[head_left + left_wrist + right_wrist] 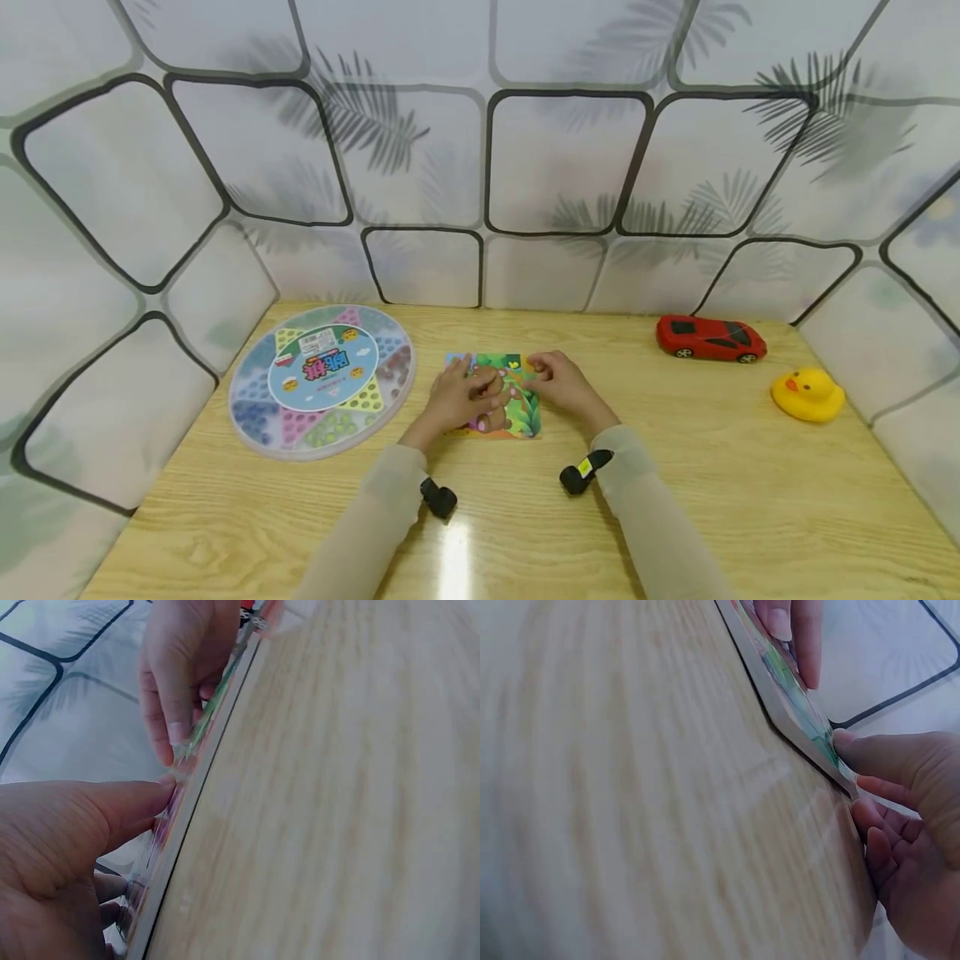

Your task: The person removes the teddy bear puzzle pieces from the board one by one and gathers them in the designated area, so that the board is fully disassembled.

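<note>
A bright picture board (531,417), printed with brown bears and green leaves, lies flat on the table in the head view. Over its left half is my left hand (457,396), covering part of the print. The left thumb (135,802) reaches to the board's face, its other fingers bent beside it; I cannot tell whether something small is between the tips. My right hand (564,385) is at the board's right edge. In the right wrist view its thumb (877,754) lies on the top face and the curled fingers are at the rim, pinching that edge.
A round Chinese checkers set (322,379) lies left of the board. A red toy car (711,339) and a yellow rubber duck (808,396) are at the right on the wooden table (675,467). Patterned walls (558,167) stand behind and at both sides.
</note>
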`<state>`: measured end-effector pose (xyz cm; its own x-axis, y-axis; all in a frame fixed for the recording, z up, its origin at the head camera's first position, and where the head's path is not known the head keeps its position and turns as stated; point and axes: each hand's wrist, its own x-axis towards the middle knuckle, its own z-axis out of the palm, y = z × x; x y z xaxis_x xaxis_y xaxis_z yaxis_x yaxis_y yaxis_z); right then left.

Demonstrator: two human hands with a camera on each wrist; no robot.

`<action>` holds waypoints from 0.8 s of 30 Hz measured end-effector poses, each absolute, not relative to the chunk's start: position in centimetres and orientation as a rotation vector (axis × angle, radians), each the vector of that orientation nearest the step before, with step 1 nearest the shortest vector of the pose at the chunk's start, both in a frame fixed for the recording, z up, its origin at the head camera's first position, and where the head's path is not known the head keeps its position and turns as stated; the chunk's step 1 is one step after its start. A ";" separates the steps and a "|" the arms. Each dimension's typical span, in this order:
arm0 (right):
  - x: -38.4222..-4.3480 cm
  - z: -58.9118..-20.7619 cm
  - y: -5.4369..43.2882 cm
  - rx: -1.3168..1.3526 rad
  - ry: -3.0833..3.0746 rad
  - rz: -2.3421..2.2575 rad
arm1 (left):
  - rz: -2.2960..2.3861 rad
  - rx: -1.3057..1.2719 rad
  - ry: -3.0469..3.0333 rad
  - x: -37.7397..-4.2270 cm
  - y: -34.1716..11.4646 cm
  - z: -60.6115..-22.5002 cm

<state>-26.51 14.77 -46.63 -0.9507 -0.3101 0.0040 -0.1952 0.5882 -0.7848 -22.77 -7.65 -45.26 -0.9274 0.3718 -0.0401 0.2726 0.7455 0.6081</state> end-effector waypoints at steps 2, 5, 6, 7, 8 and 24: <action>-26.5 -46.7 14.8 -0.466 2.696 -1.296 | 0.929 0.517 2.780 -22.8 -7.6 -45.2; -26.4 -46.6 14.7 -0.526 2.726 -1.312 | 0.930 0.505 2.783 -22.9 -7.5 -45.2; -26.4 -46.6 14.6 -0.532 2.736 -1.311 | 0.933 0.502 2.787 -22.9 -7.5 -45.3; -26.3 -46.5 14.5 -0.521 2.747 -1.306 | 0.933 0.499 2.792 -22.9 -7.5 -45.3; -26.3 -46.5 14.3 -0.516 2.760 -1.296 | 0.938 0.495 2.796 -22.9 -7.4 -45.4; -26.0 -46.0 12.6 -0.265 2.820 -1.116 | 1.009 0.507 2.825 -22.6 -7.3 -45.9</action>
<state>-26.00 12.59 -46.04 -0.9801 -0.1968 -0.0265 -0.1254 0.7168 -0.6860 -22.65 -7.34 -45.95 -0.9397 0.3416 0.0182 0.2758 0.7249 0.6312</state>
